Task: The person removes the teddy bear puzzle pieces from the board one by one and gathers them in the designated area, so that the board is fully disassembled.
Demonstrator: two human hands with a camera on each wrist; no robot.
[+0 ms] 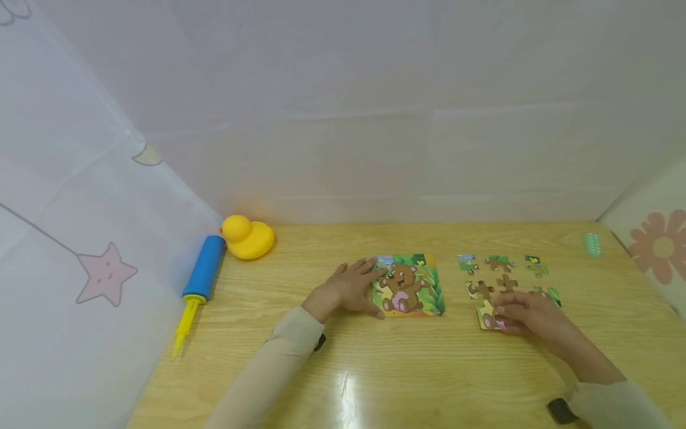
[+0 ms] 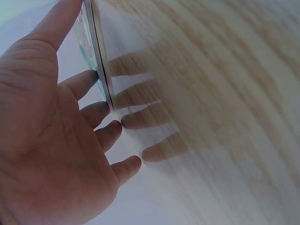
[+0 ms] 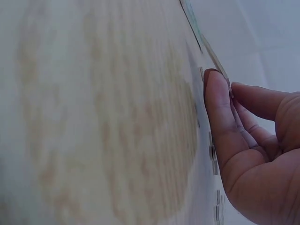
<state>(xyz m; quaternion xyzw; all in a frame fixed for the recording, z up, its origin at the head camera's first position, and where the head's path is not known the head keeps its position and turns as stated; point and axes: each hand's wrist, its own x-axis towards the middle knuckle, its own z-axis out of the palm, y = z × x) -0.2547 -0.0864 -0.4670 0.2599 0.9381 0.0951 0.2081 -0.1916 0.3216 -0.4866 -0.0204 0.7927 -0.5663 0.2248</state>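
Observation:
A square bear puzzle board [image 1: 405,286] lies on the table, its picture complete. My left hand [image 1: 351,289] rests at the board's left edge with its fingers spread; in the left wrist view, fingers touch the board's thin edge [image 2: 104,65]. To the right, my right hand [image 1: 536,319] pinches a puzzle piece [image 1: 486,317] showing a bear's foot. The right wrist view shows that thin piece [image 3: 216,58] tilted between thumb and finger. Loose pieces, among them a brown one [image 1: 506,282] and one with a yellow bird [image 1: 535,265], lie around this hand, which partly hides some.
A yellow rubber duck [image 1: 249,238] sits at the back left. Beside it lies a blue hand pump [image 1: 206,268] with a yellow nozzle. A small green item [image 1: 592,244] is at the back right. Fabric walls [image 1: 375,161] border the wooden table [image 1: 429,369].

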